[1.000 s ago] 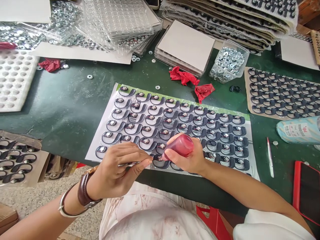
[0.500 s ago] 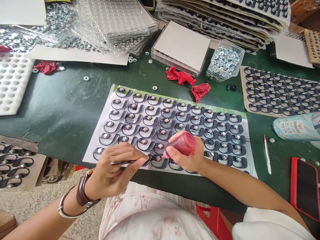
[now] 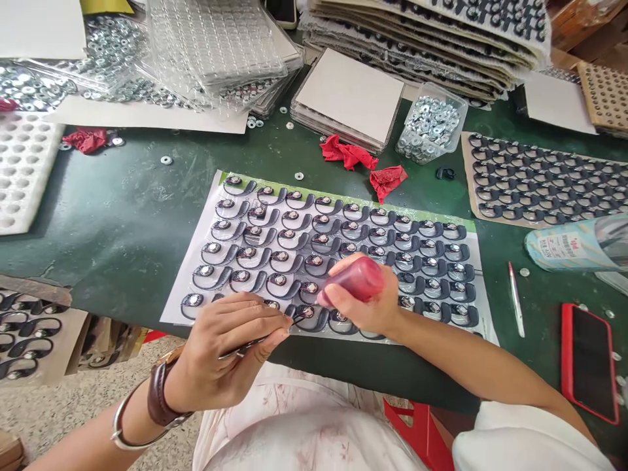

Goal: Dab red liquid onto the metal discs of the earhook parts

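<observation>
A white sheet (image 3: 189, 278) on the green table carries rows of several dark hook-shaped parts, each with a small round metal piece. My left hand (image 3: 230, 350) grips thin metal tweezers (image 3: 260, 340), whose tip touches a part in the front row (image 3: 307, 313). My right hand (image 3: 370, 304) holds a small red squeeze bottle (image 3: 356, 279), its nozzle pointing down-left at that same part. Both hands hover over the sheet's near edge.
A clear tub of metal washers (image 3: 432, 124) and red crumpled scraps (image 3: 387, 180) lie behind the sheet. Another board of dark parts (image 3: 544, 180) sits right, with a pen (image 3: 515, 297) and a red phone (image 3: 589, 360). White foam tray (image 3: 24, 163) at left; stacked trays at back.
The tweezers' tip stays at the front-row part while my left hand shifts slightly. The camera has tilted a little, so everything sits lower and further left in view.
</observation>
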Action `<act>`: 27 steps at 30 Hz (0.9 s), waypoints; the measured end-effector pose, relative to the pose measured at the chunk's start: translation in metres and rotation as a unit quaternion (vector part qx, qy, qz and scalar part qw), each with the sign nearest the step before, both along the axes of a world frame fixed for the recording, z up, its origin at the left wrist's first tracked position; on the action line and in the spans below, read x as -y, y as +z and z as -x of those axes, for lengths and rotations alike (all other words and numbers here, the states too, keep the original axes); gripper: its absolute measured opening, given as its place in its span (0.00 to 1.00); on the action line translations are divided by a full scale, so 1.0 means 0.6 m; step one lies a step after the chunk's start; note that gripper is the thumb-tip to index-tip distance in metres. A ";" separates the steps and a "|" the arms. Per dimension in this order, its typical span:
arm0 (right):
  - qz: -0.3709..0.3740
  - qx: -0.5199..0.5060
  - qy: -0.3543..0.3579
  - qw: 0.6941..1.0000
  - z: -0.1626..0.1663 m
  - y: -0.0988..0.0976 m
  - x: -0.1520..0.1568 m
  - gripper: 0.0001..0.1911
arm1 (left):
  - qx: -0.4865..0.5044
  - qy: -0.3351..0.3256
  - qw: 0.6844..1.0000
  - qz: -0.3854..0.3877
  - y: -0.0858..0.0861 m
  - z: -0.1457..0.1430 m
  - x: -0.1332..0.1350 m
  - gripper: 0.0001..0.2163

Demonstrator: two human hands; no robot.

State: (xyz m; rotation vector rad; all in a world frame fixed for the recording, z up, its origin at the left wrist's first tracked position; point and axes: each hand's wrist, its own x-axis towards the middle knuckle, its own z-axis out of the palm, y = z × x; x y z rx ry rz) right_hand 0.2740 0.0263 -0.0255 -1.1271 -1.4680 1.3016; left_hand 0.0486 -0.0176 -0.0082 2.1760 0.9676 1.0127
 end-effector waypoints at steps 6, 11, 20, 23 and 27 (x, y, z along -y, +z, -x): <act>0.072 -0.063 0.006 0.995 -0.040 0.072 -0.073 0.17 | -0.031 -0.022 0.999 -0.030 0.025 -0.007 0.003 0.10; 0.108 -0.072 -0.051 0.990 -0.116 0.094 -0.112 0.26 | -0.032 0.054 0.996 -0.061 0.054 -0.013 -0.015 0.06; 0.123 -0.078 -0.070 0.987 -0.129 0.037 -0.032 0.20 | -0.126 -0.079 0.960 -0.238 0.031 -0.085 -0.011 0.09; 0.109 -0.085 -0.034 0.990 -0.099 0.013 0.004 0.15 | -0.142 -0.072 0.954 -0.254 0.025 -0.089 0.008 0.09; 0.068 -0.064 -0.020 0.995 -0.083 -0.023 0.029 0.14 | -0.148 -0.070 0.957 -0.238 0.015 -0.087 0.018 0.08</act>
